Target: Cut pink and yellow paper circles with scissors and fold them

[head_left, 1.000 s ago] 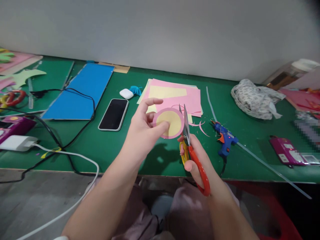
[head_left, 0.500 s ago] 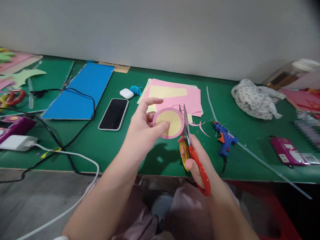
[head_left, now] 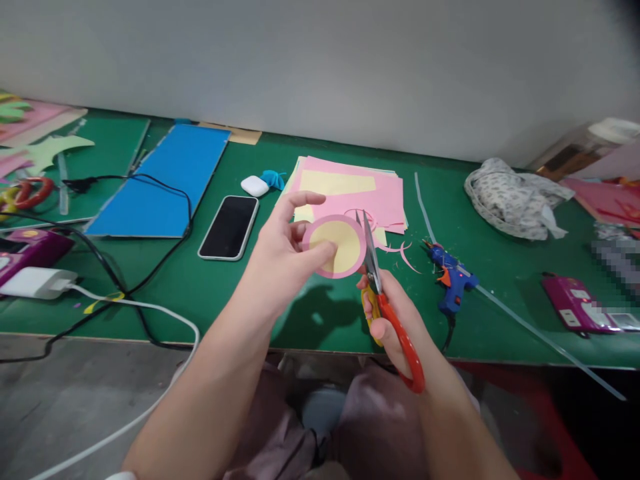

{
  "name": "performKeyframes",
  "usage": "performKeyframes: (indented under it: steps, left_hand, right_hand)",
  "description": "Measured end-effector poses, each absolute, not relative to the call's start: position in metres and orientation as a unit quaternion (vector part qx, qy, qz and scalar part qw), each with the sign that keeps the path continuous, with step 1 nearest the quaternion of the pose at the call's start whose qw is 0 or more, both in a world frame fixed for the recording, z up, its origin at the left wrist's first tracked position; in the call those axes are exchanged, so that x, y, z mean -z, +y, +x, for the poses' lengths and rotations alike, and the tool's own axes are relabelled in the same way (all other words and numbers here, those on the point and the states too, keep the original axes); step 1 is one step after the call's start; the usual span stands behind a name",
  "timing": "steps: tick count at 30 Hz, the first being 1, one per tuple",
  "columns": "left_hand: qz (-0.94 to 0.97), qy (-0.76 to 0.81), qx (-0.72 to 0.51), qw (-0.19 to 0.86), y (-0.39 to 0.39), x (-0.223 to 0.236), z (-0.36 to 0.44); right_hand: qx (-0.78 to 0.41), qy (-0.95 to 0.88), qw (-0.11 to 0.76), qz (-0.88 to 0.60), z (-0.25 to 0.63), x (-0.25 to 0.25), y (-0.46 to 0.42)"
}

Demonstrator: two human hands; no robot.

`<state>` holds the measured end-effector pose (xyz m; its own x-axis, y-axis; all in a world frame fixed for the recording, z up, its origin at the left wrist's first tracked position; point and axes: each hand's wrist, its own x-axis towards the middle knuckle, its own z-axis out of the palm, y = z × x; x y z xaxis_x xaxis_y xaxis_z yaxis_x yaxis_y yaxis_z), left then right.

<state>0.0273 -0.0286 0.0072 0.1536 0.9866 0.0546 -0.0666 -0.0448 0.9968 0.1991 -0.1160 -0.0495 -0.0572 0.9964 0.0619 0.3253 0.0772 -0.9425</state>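
Note:
Between thumb and fingers, my left hand (head_left: 290, 257) pinches a round paper disc (head_left: 347, 247), pale yellow with a pink rim. My right hand (head_left: 397, 310) grips a pair of scissors (head_left: 373, 257) with one red and one yellow handle. The blades point up and away, slightly parted, at the disc's right edge. Behind the disc lies a stack of pink and pale yellow paper sheets (head_left: 387, 193). Thin curled pink offcuts (head_left: 410, 259) are scattered just right of the blades on the table.
On the green table (head_left: 220, 293) lie a phone (head_left: 229, 228), a white earbud case (head_left: 254, 186) and a blue board (head_left: 165, 180). A blue glue gun (head_left: 453, 283) with a long glue stick rests at right, near a crumpled cloth (head_left: 517, 200). Black cables (head_left: 127, 293) cross the left side.
The scissor blades have tilted slightly left along the disc's edge, and the handles have drawn a little closer together. Both hands keep their holds; the view shifted slightly.

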Motion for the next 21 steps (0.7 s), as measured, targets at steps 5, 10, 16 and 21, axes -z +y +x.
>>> performKeyframes:
  steps: [5, 10, 16, 21]
  left_hand:
    - [0.545, 0.429, -0.482, 0.535, -0.026, -0.007, 0.023]
    - [0.552, 0.426, -0.474, 0.538, -0.026, -0.010, 0.021]
    - [0.568, 0.440, -0.458, 0.524, -0.023, -0.010, 0.018]
    - [0.575, 0.445, -0.441, 0.526, -0.023, -0.010, 0.014]
  right_hand:
    - [-0.446, -0.572, 0.440, -0.530, 0.201, 0.055, -0.114]
    - [-0.456, -0.577, 0.438, -0.517, 0.203, 0.058, -0.116]
    - [-0.440, -0.591, 0.445, -0.509, 0.203, 0.061, -0.115]
    - [-0.421, -0.617, 0.428, -0.508, 0.205, 0.065, -0.116]
